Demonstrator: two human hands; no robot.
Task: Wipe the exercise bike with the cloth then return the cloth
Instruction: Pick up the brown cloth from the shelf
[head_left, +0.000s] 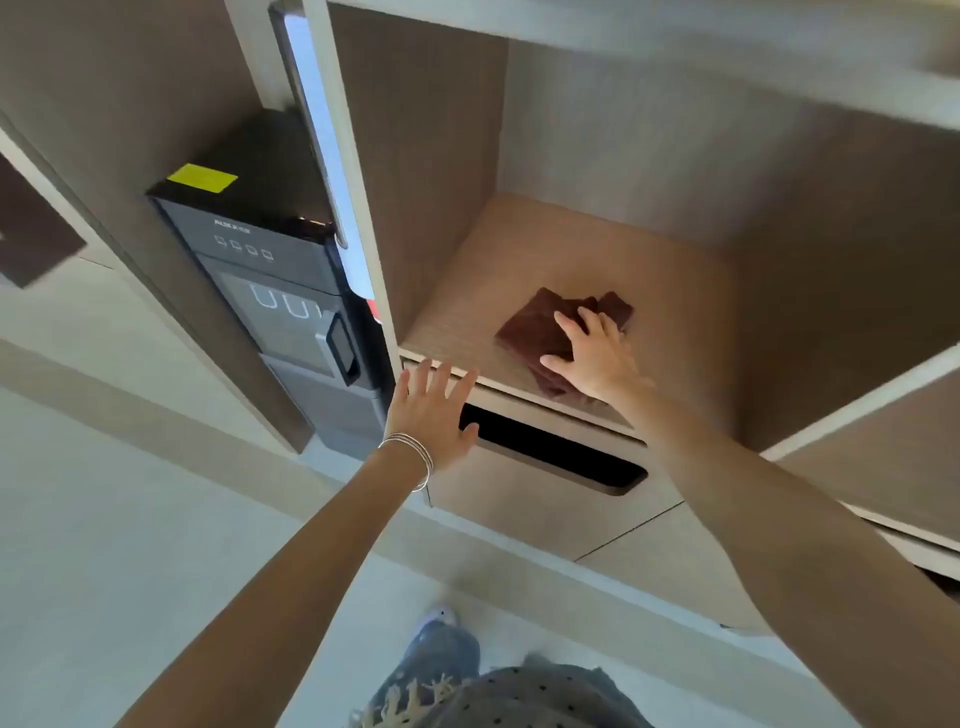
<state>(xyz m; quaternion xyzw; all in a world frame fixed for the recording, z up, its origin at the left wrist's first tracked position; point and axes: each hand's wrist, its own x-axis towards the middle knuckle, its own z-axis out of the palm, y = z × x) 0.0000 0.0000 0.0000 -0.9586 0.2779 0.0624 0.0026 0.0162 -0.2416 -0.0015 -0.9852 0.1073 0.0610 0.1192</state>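
A folded dark brown cloth (535, 327) lies on the wooden shelf (571, 260) of an open cabinet niche, near its front edge. My right hand (592, 353) rests on top of the cloth with fingers spread and the thumb at its near edge. It is pressing or grasping the cloth; I cannot tell which. My left hand (431, 410) is held open with fingers apart in front of the shelf's front edge, touching nothing. It wears thin bracelets at the wrist. The exercise bike is out of view.
A black water dispenser (280, 291) with a yellow label stands in the alcove left of the niche. Below the shelf is a drawer front with a dark slot handle (550, 452). A white divider panel (358, 197) separates the two. Pale floor lies below.
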